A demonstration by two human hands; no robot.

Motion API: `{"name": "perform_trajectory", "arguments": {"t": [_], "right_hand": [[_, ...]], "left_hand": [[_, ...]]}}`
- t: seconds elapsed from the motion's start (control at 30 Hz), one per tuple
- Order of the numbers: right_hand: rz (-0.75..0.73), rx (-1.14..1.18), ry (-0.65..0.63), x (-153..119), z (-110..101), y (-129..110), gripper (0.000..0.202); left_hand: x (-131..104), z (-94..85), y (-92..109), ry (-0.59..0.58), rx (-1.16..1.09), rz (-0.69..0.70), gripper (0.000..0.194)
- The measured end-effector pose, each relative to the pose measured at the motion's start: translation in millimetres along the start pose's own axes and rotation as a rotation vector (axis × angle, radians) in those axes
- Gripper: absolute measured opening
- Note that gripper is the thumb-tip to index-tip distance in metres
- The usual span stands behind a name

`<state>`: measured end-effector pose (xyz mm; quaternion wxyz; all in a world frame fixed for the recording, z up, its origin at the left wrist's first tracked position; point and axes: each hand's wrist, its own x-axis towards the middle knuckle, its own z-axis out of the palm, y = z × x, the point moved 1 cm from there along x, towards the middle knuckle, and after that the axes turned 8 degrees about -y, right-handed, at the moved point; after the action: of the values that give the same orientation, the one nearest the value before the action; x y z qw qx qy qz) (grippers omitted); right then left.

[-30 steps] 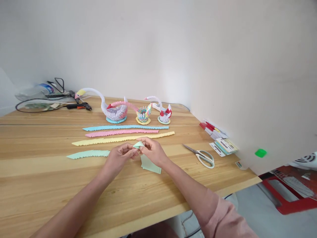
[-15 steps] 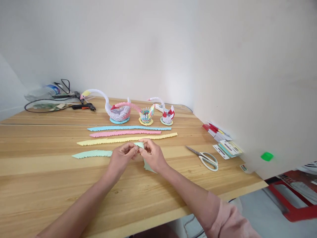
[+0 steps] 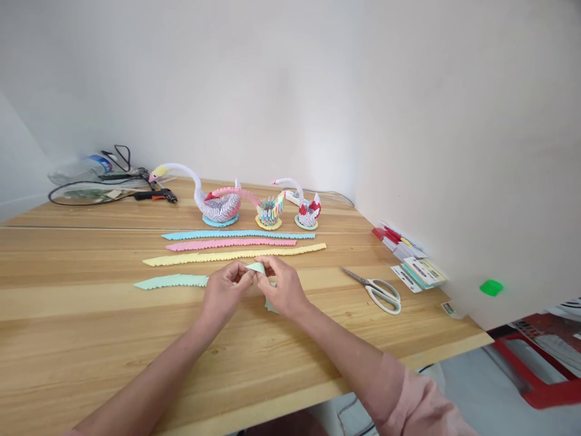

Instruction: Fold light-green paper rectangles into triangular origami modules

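Between my two hands is a small folded piece of pale green paper (image 3: 256, 267), raised above the table. My left hand (image 3: 227, 287) pinches its left side with thumb and fingertips. On its right side, my right hand (image 3: 282, 289) grips it the same way. A chain of folded green paper pieces (image 3: 171, 281) lies on the table, running behind my left hand. More green paper (image 3: 271, 306) shows under my right hand, mostly covered. Beyond my hands lie a yellow paper chain (image 3: 195, 259), a pink one (image 3: 227, 244) and a blue one (image 3: 236, 234).
Three folded-paper swans stand at the back: a large one (image 3: 221, 209), a multicoloured one (image 3: 269, 213) and a small one (image 3: 309, 215). Scissors (image 3: 384, 295) lie to the right, near paper packs (image 3: 420, 272). A glue gun (image 3: 157, 195) and a plastic bottle (image 3: 79, 169) are at the back left.
Both hands stay close together on the green paper, with small finger shifts. Less of the green paper beneath my right hand shows now. The camera view has moved slightly.
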<state>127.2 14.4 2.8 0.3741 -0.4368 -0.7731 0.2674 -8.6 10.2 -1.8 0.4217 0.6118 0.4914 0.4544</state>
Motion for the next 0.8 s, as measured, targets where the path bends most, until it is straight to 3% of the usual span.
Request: {"name": "perform_trajectory", "arguments": {"t": [0.13, 0.3, 0.5, 0.6, 0.8], "right_hand": [[-0.121, -0.162, 0.030, -0.2, -3.3, 1.6, 0.030], [-0.126, -0.167, 0.051, -0.1, -3.9, 3.8, 0.028], [-0.161, -0.165, 0.065, -0.2, -1.2, 3.0, 0.028], [-0.092, -0.012, -0.003, 1.8, -4.6, 3.2, 0.028], [0.162, 0.550, -0.147, 7.5, -12.8, 12.8, 0.026]], "left_hand": [[0.0, -0.7, -1.3, -0.038, -0.068, -0.003, 0.015], [-0.9, -3.9, 2.8, -0.099, -0.133, 0.035, 0.021], [-1.2, -4.5, 0.5, 0.030, -0.010, -0.015, 0.017], [-1.2, -5.7, -0.9, 0.022, -0.015, -0.021, 0.017], [-0.8, -5.2, 0.7, -0.070, -0.061, -0.041, 0.020]]}}
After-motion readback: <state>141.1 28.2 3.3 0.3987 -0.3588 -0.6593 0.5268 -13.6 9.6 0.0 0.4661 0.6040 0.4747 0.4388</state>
